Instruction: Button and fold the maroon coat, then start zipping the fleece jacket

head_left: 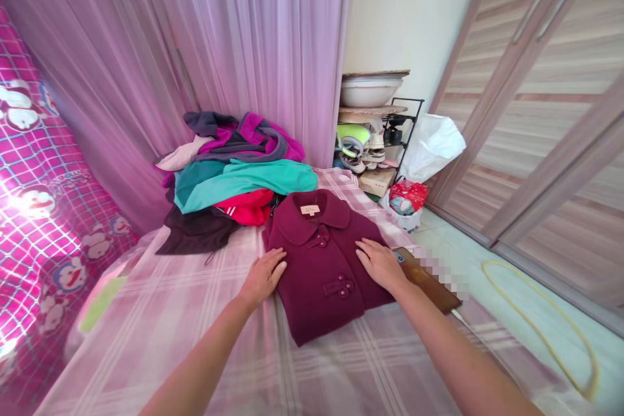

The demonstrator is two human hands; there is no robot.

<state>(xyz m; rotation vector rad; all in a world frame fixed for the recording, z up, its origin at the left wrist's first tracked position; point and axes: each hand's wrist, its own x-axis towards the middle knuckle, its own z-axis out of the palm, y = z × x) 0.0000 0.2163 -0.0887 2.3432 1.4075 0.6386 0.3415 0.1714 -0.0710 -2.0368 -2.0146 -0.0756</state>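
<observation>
A folded maroon coat [322, 260] with a collar and buttons lies on the pink plaid bedsheet [195, 338]. My left hand [264, 275] rests flat at the coat's left edge, fingers apart. Flat on the coat's right side lies my right hand [379, 262], fingers spread. Neither hand grips anything.
A pile of clothes [234, 175], teal, red, purple and dark, sits behind the coat. A brown flat object [429, 283] lies at the bed's right edge. Pink curtains [195, 45] hang behind. A rack [375, 136] with a basin, a wardrobe [550, 110] and a yellow hose [550, 331] stand right.
</observation>
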